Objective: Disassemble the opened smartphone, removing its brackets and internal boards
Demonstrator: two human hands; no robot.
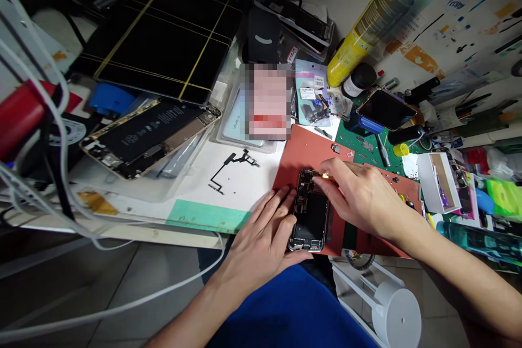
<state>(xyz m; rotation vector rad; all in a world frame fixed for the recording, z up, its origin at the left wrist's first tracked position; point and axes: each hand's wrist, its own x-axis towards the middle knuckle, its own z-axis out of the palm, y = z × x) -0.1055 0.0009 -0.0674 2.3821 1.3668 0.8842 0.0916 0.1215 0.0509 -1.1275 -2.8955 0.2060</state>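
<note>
An opened phone [315,217] lies on the reddish-brown mat [299,147], its screen off and its inside parts and dark battery area showing. Along its left side rests my left hand [267,231], the fingers bent against the edge and the thumb reaching under the bottom end, holding it steady. Over the phone's upper right part, my right hand [356,187] is closed in a pinch around a small yellow-ended tool [325,175]; its kind is mostly hidden by the fingers. A black flex cable [234,160] lies on the white surface to the left.
Another opened phone [153,133] sits at left beneath a rubber-banded black tablet [171,32]. A yellow spray can [369,27] stands at the back. On the right are a phone on a blue holder [385,109] and a white box [438,182]. White cables [61,119] hang at left.
</note>
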